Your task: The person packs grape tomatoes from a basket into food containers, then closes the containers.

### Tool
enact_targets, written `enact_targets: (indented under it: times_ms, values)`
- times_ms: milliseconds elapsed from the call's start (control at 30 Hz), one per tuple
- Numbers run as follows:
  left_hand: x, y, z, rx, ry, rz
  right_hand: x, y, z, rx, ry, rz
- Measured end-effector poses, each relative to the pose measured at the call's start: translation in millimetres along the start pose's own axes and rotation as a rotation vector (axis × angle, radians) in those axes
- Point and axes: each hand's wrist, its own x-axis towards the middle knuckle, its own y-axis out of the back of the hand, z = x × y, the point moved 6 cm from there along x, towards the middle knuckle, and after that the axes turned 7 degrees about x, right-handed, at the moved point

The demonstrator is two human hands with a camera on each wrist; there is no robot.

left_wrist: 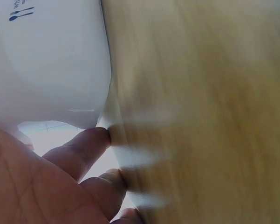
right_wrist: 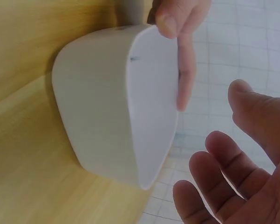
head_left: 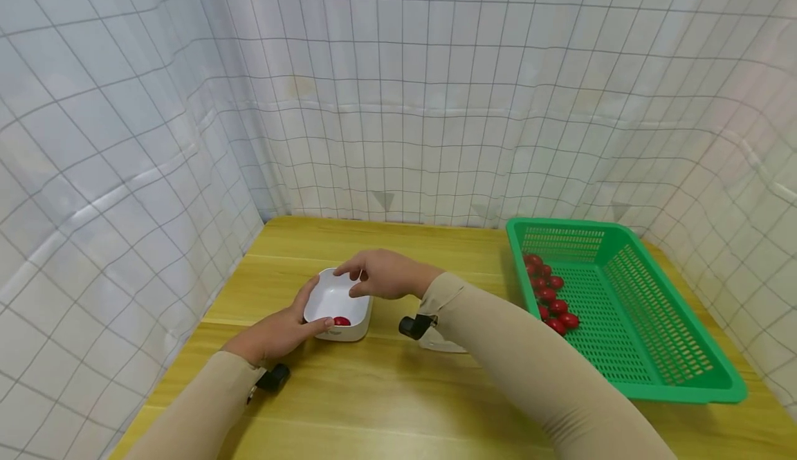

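Right hand (head_left: pixel 387 275) hovers with empty, parted fingers above the white rounded-square bowl (head_left: pixel 336 301); left hand (head_left: pixel 283 328) grips its near-left rim, and loosening could let a bump shift it.

Square bowl (right_wrist: pixel 93 98): plain white inside and out, kinda greyish where it's in shade
Print on the bowl (left_wrist: pixel 21 14): dark blue, tiny fork and spoon plus some lettering, cut off so can't read it
Red piece in the bowl (head_left: pixel 342 321): bright glossy red, really pops
Basket (head_left: pixel 685 393): solid green, slotted mesh pattern all over
Pile in the basket (head_left: pixel 546 295): same shiny red
Tabletop (head_left: pixel 373 391): yellowish wood, streaky grain
Curtain (head_left: pixel 436 66): white with thin grey grid lines
Triangles low on the curtain (head_left: pixel 383 199): flat grey
Sleeves (head_left: pixel 517 349): plain beige
Wrist cams (head_left: pixel 274 378): black
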Motion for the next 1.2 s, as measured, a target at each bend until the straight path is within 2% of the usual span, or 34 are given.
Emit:
enact_targets:
  times_ms: [400,567,733,933,1067,1200]
  values:
    - [0.0,-0.5,-0.5,0.017,0.024,-0.013,-27.6,53,1,0.063,-0.051,0.115]
    - [-0.7,0.0,-0.3,0.027,0.025,-0.009,-48.1,80,4,0.003,-0.077,0.206]
    - [-2.3,1.9,2.4,0.022,0.003,-0.002,-77.1,109,16,0.028,-0.122,0.293]
    - [-1.8,2.0,2.0,0.024,-0.005,-0.017,-123.9,142,53,0.018,-0.234,0.352]
    - [-0.8,1.4,1.7,0.020,-0.006,-0.022,-162.5,157,95,-0.012,-0.330,0.377]
    - [-0.4,0.7,0.7,0.016,-0.011,-0.018,-198.0,159,140,-0.034,-0.395,0.358]
